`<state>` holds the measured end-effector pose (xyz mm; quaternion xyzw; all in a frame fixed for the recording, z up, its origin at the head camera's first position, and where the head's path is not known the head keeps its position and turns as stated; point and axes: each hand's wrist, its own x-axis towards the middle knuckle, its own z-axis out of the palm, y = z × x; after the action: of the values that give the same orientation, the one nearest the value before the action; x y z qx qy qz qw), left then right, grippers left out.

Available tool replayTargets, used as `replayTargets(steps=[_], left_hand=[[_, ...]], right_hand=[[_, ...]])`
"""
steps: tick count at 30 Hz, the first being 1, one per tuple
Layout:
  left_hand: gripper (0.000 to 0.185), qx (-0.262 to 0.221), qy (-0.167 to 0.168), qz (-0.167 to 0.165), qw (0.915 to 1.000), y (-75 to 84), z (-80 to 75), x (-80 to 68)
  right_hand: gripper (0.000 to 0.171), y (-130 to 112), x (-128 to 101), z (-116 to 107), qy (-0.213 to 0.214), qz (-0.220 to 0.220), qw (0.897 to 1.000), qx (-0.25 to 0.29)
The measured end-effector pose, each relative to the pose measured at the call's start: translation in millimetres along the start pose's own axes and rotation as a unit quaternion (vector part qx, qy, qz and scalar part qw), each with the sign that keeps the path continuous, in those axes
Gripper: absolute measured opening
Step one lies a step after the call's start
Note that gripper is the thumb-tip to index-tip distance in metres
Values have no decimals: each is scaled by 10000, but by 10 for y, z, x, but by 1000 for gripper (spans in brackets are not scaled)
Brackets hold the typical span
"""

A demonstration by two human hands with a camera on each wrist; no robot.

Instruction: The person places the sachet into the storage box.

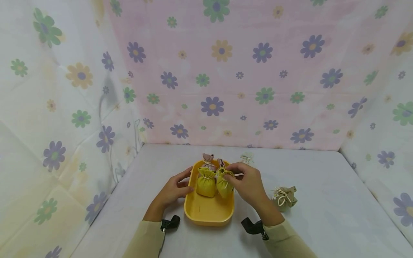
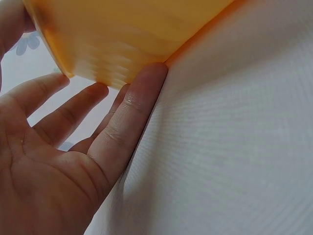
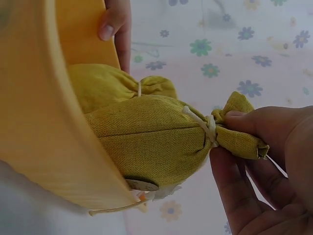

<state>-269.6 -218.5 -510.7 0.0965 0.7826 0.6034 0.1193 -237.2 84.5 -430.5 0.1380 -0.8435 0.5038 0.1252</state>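
A yellow plastic tub (image 1: 209,215) stands on the table. My left hand (image 1: 171,193) holds its left side, thumb over the rim and fingers against the outer wall (image 2: 117,44). My right hand (image 1: 251,182) pinches the tied neck of a mustard-yellow drawstring pouch (image 3: 151,137), whose lower part sits inside the tub by the right wall. Beside it in the tub stands another yellow pouch (image 1: 205,185), upright. Behind these are a pinkish pouch (image 1: 208,162) and the dark-edged top of a further pouch (image 1: 221,163), mostly hidden.
On the table right of the tub lies an olive-beige pouch (image 1: 287,197) with a pale cord, near my right forearm. A pale pouch top (image 1: 247,157) shows behind my right hand. Flowered cloth (image 1: 238,82) walls the table at the back and sides.
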Motion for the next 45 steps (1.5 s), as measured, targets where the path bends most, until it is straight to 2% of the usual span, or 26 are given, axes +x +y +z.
replayTargets(steps=[15, 25, 37, 45], left_hand=[[87, -58, -2, 21, 10000, -10, -9, 9], [87, -12, -24, 132, 9999, -34, -20, 27], [87, -10, -2, 109, 9999, -10, -22, 21], [86, 47, -27, 47, 10000, -25, -24, 38]], right_hand=[[20, 167, 10, 157, -327, 221, 9991, -150], [21, 172, 12, 166, -384, 264, 9986, -243], [21, 185, 25, 182, -461, 256, 9978, -398], [18, 178, 24, 157, -575, 346, 9973, -282]])
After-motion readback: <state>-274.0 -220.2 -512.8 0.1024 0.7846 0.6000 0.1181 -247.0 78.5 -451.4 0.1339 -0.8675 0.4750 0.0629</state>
